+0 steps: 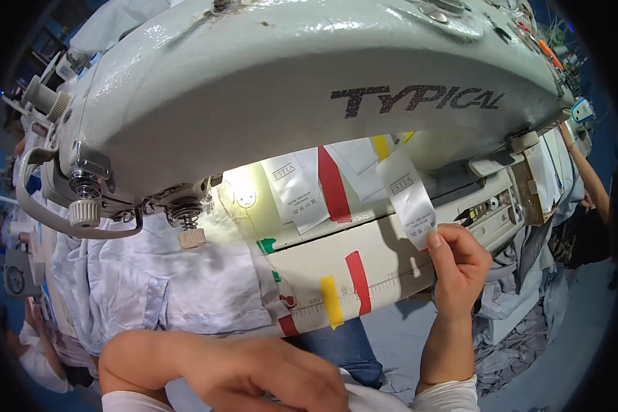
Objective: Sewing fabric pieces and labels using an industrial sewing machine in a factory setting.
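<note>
My right hand point(458, 263) is raised under the arm of a pale green sewing machine point(268, 82) and pinches the lower end of a white fabric label point(409, 198). That label hangs from the machine's underside, beside other white labels point(296, 189). My left hand point(254, 374) lies low at the picture's bottom edge, fingers curled over white cloth point(364, 398); what it grips is not clear. Light blue washed fabric point(185, 281) lies on the machine bed under the presser foot area point(189, 223).
Red, yellow and green tape strips point(347, 292) mark the cream table edge with a ruler scale. Another person's arm point(587, 175) shows at the far right. Piles of light cloth point(522, 329) lie at the lower right, and another person sits at the far left.
</note>
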`<state>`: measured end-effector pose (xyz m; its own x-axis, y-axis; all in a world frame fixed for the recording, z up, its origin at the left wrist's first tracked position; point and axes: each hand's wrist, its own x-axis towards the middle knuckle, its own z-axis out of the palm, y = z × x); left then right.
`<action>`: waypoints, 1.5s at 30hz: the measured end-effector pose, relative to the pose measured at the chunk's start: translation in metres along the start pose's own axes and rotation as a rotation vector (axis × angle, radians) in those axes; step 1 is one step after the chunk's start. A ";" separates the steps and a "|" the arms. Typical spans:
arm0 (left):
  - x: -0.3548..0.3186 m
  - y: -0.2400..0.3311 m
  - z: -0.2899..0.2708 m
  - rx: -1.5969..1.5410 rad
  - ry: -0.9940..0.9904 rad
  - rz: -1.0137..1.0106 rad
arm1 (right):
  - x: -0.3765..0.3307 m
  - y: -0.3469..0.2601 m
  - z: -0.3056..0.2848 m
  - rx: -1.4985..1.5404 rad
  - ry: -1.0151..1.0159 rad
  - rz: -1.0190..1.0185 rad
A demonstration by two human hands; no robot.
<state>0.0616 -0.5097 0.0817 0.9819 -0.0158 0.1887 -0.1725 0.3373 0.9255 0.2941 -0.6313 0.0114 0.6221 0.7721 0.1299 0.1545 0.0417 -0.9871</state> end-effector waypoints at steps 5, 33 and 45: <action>0.009 -0.027 -0.032 1.569 0.588 -0.193 | 0.000 0.008 0.006 -0.109 -0.005 -0.075; 0.006 -0.036 -0.070 1.893 0.524 -0.151 | -0.002 0.021 0.012 -0.175 0.029 -0.222; 0.004 -0.036 -0.064 1.673 0.606 -0.054 | -0.001 0.020 0.012 -0.172 -0.008 -0.257</action>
<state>0.0769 -0.4619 0.0281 0.8105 0.4527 0.3718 0.3495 -0.8830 0.3132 0.2868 -0.6238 -0.0100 0.5399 0.7552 0.3717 0.4342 0.1283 -0.8916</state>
